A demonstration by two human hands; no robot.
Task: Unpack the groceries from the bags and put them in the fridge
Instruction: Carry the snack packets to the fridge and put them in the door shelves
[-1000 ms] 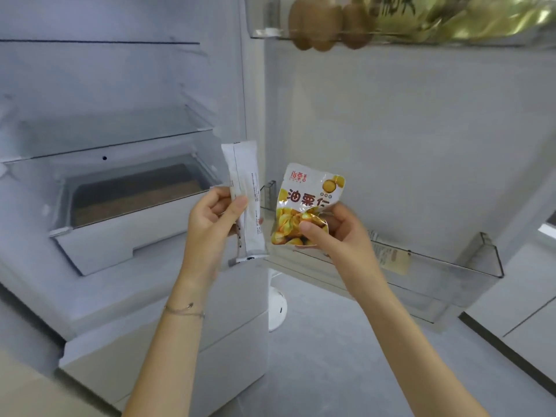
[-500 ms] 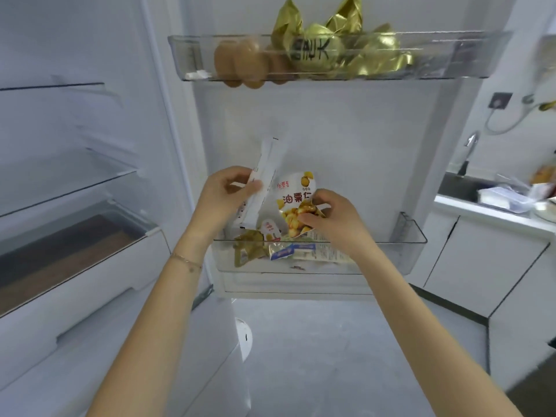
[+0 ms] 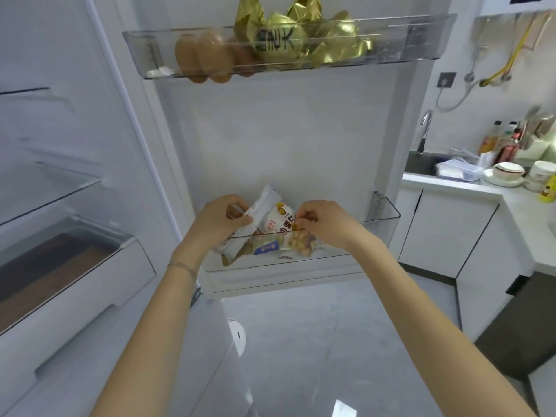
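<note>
My left hand (image 3: 221, 219) grips a long white packet (image 3: 258, 210), its lower end down inside the clear lower door bin (image 3: 382, 224) of the open fridge. My right hand (image 3: 323, 222) pinches a yellow-and-white chestnut snack pouch (image 3: 281, 221) at the bin's rim, the pouch partly inside. Several small snack packets (image 3: 266, 246) lie on the bin's floor beneath both hands.
The upper door bin (image 3: 421, 40) holds brown eggs (image 3: 204, 55) and gold foil bags (image 3: 301, 40). At left are the fridge's glass shelves (image 3: 45, 194) and a white drawer (image 3: 75, 281). A counter (image 3: 481, 188) with sink, bowls and bottles stands at right. Grey floor lies below.
Both hands have dropped lower, carrying the white packet and the snack pouch down into the lower door bin. The pouch has tilted sideways.
</note>
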